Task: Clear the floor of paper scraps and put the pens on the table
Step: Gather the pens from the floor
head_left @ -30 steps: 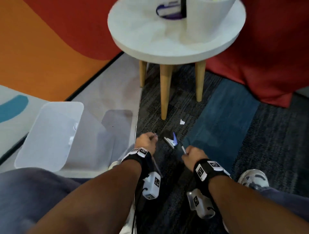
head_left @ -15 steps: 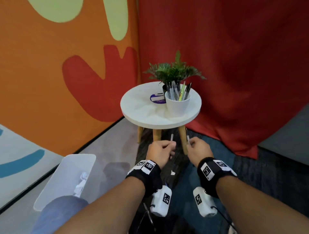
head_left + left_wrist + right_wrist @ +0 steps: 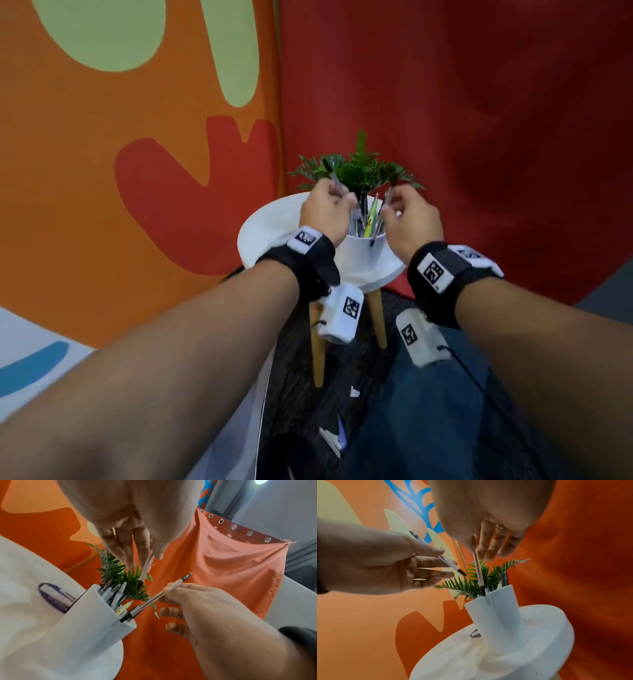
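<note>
The fingers (image 3: 477,545) of the right hand (image 3: 412,219) pinch a pen (image 3: 478,572) pointing straight down into the white cup (image 3: 363,253) mid-desk, while the left hand (image 3: 325,212) pinches a slanted pen (image 3: 145,569) just beside the cup's rim.

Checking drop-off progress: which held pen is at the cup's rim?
The right hand's pen: its black end sits at the white cup's rim; the left hand's pen hangs above, clear of it.

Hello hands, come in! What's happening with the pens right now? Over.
Left hand pinches a pen above the white cup. Right hand pinches another pen, tip at the rim. Paper scraps on the floor.
</note>
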### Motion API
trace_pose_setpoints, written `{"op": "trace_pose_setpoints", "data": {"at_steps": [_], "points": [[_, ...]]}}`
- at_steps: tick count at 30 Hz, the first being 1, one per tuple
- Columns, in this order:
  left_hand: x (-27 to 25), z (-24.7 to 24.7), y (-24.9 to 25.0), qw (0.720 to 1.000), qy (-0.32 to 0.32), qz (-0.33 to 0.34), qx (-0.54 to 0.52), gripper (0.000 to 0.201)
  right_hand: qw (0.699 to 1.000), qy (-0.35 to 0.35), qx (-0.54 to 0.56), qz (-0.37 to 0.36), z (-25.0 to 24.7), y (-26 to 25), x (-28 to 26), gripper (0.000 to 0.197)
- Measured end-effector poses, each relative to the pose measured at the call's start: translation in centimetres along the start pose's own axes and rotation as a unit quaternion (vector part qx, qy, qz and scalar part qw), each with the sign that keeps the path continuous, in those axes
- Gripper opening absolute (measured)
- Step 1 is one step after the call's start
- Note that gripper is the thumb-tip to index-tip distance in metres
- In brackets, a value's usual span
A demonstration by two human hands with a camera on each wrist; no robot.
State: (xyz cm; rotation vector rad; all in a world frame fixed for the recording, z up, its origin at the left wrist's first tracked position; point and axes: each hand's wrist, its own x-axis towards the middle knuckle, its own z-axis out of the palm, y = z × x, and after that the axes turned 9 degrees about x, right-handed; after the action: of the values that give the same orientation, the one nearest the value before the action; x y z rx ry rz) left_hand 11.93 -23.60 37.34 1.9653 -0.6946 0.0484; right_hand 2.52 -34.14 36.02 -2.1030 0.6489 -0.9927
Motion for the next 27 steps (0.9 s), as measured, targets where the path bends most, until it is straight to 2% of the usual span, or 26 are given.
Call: {"op": "trace_pose_setpoints", "data": {"at_steps": [3,6,9,13,19,21,22,24,27], "points": [[2.3,0.7,-0.2,0.998,0.023,0.031,0.042,0.013,0.999,0.034,0.020,-0.032,1.4,0.2,2.2,0.015],[3.9,1.9,-1.7,0.994,0.008,0.033,0.108,0.024,0.999,0.019,-0.017,-0.034,2.9,1.7,3.5,0.014],[4.6,3.1,-3.3,0.983,-0.042,0.009,0.177,0.035,0.997,-0.018,-0.076,0.011,4.0,3.3,4.4,0.019],[4.9,4.2,-4.4,0.963,-0.083,-0.010,0.256,0.033,0.990,-0.057,-0.118,0.054,4.8,4.2,5.0,0.024],[5.0,4.2,-4.3,0.958,-0.095,-0.003,0.272,0.034,0.988,-0.076,-0.110,0.078,5.3,3.8,4.8,0.037],[4.5,3.9,-4.1,0.964,-0.089,-0.003,0.251,0.030,0.990,-0.074,-0.108,0.059,5.3,3.7,4.1,0.041],[4.0,3.7,-3.9,0.969,-0.082,0.001,0.233,0.028,0.991,-0.062,-0.108,0.041,5.2,3.6,3.5,0.042],[2.6,3.1,-3.5,0.980,-0.047,0.013,0.191,0.037,0.997,-0.005,-0.080,0.016,5.0,3.2,1.6,0.037],[-1.2,2.4,-2.8,0.991,0.010,0.028,0.131,0.016,0.994,0.106,-0.001,0.019,4.9,3.4,-2.1,0.026]]}}
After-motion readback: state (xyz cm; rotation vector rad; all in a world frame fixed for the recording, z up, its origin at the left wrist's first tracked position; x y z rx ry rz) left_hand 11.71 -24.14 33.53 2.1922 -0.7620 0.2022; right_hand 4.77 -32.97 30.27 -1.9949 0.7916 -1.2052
